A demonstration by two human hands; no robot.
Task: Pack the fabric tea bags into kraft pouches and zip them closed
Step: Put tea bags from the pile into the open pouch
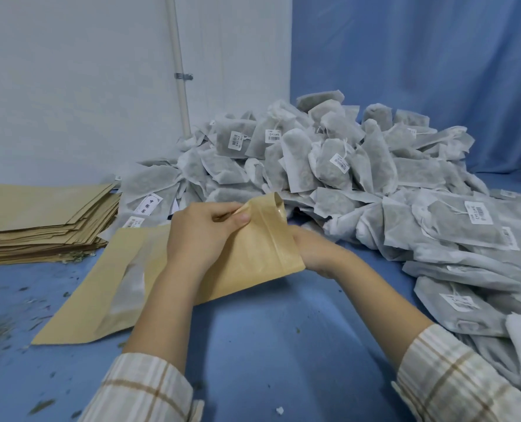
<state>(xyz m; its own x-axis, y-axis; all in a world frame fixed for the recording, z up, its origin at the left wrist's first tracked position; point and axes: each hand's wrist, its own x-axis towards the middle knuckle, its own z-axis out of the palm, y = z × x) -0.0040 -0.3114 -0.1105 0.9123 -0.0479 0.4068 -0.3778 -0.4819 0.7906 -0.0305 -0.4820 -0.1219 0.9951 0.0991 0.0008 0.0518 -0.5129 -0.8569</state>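
Left hand (203,236) pinches the mouth of a kraft pouch (253,254) at table centre; right hand (311,254) grips it from behind. Step, judged: opening the pouch. Next calls for a tea bag from the heap (329,156) at 1 o'clock.

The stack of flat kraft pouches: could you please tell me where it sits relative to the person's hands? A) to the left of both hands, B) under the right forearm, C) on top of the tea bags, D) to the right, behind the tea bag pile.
A: the stack of flat kraft pouches lies at the left edge, left of the left hand and right hand, which hold one kraft pouch; the tea bag pile is right.
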